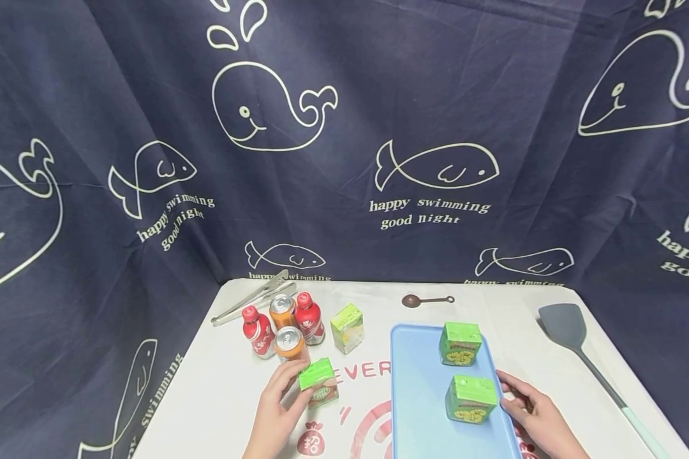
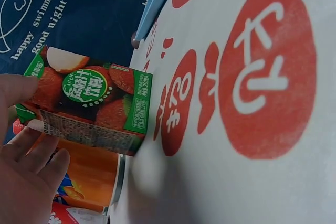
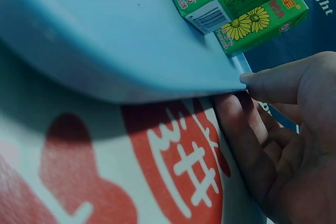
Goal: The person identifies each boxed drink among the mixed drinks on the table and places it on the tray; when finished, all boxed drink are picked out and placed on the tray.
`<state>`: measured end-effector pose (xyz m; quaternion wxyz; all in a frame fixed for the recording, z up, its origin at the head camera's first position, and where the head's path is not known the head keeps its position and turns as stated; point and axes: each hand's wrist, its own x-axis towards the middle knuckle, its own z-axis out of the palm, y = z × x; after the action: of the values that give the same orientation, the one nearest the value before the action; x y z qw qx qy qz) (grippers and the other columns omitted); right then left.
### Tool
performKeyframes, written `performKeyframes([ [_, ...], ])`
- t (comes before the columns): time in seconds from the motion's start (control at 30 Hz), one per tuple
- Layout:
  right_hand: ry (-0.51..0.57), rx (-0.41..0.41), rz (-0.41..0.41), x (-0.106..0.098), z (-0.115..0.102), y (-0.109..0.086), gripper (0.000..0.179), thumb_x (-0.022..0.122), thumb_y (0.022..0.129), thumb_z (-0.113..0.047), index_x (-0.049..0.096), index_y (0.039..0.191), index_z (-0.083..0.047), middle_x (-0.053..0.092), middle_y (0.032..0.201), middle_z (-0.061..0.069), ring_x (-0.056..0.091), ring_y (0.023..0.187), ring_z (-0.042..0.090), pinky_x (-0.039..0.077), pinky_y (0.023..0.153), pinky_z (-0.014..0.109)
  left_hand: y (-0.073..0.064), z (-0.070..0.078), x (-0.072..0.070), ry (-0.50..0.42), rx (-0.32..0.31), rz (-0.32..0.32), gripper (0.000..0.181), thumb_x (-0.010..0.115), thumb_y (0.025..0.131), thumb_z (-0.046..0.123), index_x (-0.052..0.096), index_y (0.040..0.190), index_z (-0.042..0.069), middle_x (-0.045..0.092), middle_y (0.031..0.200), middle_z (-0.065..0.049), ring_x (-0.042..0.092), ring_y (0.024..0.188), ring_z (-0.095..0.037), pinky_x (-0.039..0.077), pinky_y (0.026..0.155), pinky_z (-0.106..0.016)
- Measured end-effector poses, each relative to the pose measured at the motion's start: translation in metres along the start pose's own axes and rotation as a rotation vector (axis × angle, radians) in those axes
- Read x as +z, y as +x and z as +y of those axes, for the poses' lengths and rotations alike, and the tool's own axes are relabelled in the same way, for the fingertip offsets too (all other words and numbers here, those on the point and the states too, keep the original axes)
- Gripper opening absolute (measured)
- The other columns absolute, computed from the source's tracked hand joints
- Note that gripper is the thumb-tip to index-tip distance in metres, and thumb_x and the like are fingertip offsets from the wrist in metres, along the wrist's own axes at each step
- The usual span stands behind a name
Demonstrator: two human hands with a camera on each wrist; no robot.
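Note:
My left hand (image 1: 280, 405) pinches a green-topped lychee juice carton (image 1: 320, 386) between thumb and fingers, at the left of the table. In the left wrist view the carton (image 2: 86, 95) shows red lychees on its front; whether its base touches the cloth I cannot tell. My right hand (image 1: 536, 414) grips the right edge of a light blue tray (image 1: 419, 395). In the right wrist view the thumb lies on the rim of the tray (image 3: 121, 51) and fingers are under it. Two green drink cartons with yellow flowers, one farther back (image 1: 461, 344) and one nearer (image 1: 472, 400), stand on the tray's right half.
Behind the left hand stand two orange cans (image 1: 289, 341) and two red bottles (image 1: 258, 331), close together. A pale green carton (image 1: 348, 328) is right of them. Metal tongs (image 1: 255, 298) and a brown spoon (image 1: 411, 301) lie at the back, a grey spatula (image 1: 564, 324) at the right.

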<state>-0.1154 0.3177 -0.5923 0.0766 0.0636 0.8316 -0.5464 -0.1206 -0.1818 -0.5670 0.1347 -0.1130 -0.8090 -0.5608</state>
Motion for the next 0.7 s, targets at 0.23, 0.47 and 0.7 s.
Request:
performKeyframes([
  [0.23, -0.002, 0.016, 0.001, 0.0004, -0.0007, 0.0001, 0.061, 0.066, 0.102, -0.007, 0.038, 0.155, 0.009, 0.063, 0.119, 0.012, 0.064, 0.086, 0.014, 0.061, 0.07, 0.03, -0.0023, -0.0034, 0.0016, -0.065, -0.041, -0.021, 0.048, 0.08, 0.092, 0.01, 0.064, 0.136, 0.024, 0.063, 0.134, -0.003, 0.06, 0.127, -0.024, 0.056, 0.102, -0.038],
  [0.47, -0.001, 0.022, 0.007, 0.0002, -0.0008, 0.0003, 0.062, 0.067, 0.102, -0.007, 0.039, 0.155, 0.008, 0.064, 0.114, 0.011, 0.064, 0.084, 0.014, 0.06, 0.068, 0.029, -0.0039, -0.0045, 0.0033, -0.107, -0.091, -0.025, 0.051, 0.08, 0.092, 0.009, 0.064, 0.137, 0.027, 0.063, 0.133, 0.002, 0.061, 0.125, -0.025, 0.056, 0.1, -0.033],
  [0.7, 0.007, 0.007, 0.002, 0.0002, -0.0011, -0.0006, 0.062, 0.068, 0.101, -0.007, 0.041, 0.154, 0.008, 0.063, 0.117, 0.014, 0.064, 0.084, 0.014, 0.06, 0.068, 0.029, -0.0038, -0.0029, 0.0036, -0.114, -0.114, -0.018, 0.051, 0.08, 0.09, 0.006, 0.065, 0.135, 0.026, 0.064, 0.132, 0.002, 0.061, 0.124, -0.025, 0.057, 0.099, -0.033],
])
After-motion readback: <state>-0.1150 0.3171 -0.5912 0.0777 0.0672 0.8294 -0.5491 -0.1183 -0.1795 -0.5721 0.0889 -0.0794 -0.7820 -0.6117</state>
